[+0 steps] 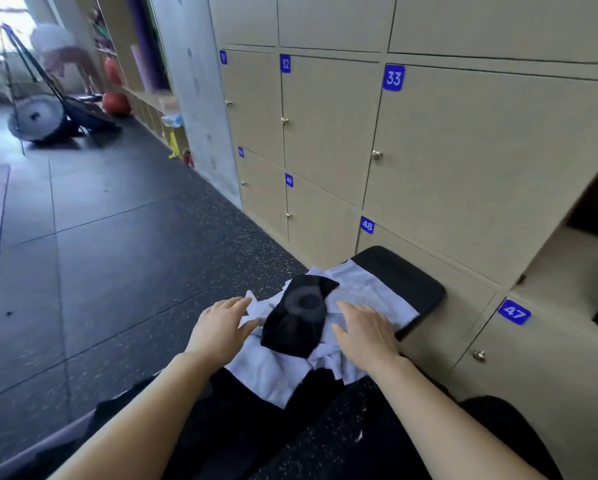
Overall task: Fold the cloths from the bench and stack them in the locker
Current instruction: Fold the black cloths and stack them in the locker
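Hands apart, fingers straight, nothing gripped; cloth pile on the black tabletop (pixel 408 275).
Left hand (pixel 221 327) touches the left edge of the pale cloths (pixel 269 372). Right hand (pixel 363 336) rests flat on them, right of the black cloth (pixel 297 315) lying on top. Open locker (pixel 574 258) at right.

Both arms are bare. The left forearm (pixel 134 420) and right forearm (pixel 453 414) come in from the bottom corners and angle toward each other. Left hand (pixel 221 329) is palm down, fingers straight and close together, pointing up and right. Right hand (pixel 365 336) is palm down too, fingers flat and a bit spread, pointing up-left. Neither is gripping anything, wrists look pretty straight, and the hands are apart.
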Available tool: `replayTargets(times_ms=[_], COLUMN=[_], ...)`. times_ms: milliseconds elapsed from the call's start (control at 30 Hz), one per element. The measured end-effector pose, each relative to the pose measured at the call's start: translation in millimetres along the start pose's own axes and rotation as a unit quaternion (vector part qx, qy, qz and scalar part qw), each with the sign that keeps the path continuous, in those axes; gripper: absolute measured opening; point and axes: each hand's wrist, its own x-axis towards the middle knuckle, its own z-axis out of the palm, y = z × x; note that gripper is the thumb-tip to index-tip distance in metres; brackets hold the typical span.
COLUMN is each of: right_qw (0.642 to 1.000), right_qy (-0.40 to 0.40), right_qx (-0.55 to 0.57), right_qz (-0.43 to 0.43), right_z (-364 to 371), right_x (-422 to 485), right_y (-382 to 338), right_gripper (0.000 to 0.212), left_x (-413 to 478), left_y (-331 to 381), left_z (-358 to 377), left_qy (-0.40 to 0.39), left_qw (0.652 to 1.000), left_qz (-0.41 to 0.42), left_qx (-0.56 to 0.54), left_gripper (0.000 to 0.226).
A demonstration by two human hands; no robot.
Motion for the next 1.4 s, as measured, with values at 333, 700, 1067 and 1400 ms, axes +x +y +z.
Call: replayTargets(times_ms=[333,700,1067,1400], right_qw=[0.998,0.986,0.928,0.841], right_qy=[-0.001,0.018,0.029,0.104], right_qx=[0.016,0.095,0.286,0.480], right_qz=[0.059,0.134,0.236,0.225], right_z=[40.9,81.4,68.3,22.9], right_x=[39.7,63.8,69.8,59.9], right_y=[9.1,6.3,-6.1,-0.5], right_gripper=[0.030,0.038,0.008,0.012], left_x=[60.0,91.0,92.8,83.2], left_y=[8.3,13.1,30.5,43.7], left_z=[47.9,78.3,64.9,21.0], left_qy=[-0.009,0.018,0.034,0.010], left_qw=[0.999,0.991,0.925,0.814], left_qz=[-0.007,-0.064,-0.170,-0.182], left_qx=[-0.043,-0.119,-0.338,-0.552], left_gripper=[0.037,0.031,0.031,0.016])
